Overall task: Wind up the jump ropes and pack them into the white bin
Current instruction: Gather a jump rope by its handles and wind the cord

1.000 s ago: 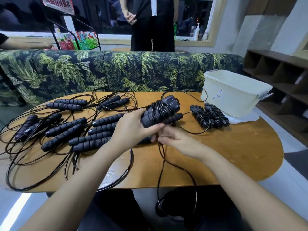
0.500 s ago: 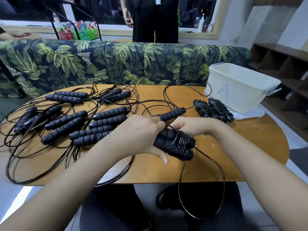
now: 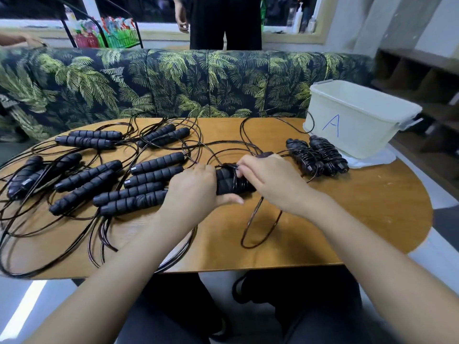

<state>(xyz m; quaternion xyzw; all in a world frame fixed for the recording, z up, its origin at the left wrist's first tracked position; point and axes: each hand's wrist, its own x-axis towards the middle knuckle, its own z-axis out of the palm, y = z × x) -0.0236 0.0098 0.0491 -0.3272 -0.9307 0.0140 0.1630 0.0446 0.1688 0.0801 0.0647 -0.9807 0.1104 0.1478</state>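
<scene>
I have my left hand [image 3: 196,192] curled round the pair of black foam jump-rope handles [image 3: 224,181] at mid-desk, clamping them side by side as a core. My right hand [image 3: 270,180] pinches the thin black cord [image 3: 234,167] against them, I judge to lay another turn. A loose loop [image 3: 260,227] trails toward the near edge of the oval wooden desk [image 3: 360,207]. Two wound bundles [image 3: 315,156] wait just beside the white plastic bin [image 3: 357,125] at far right, and unwound ropes [image 3: 111,175] spread left.
</scene>
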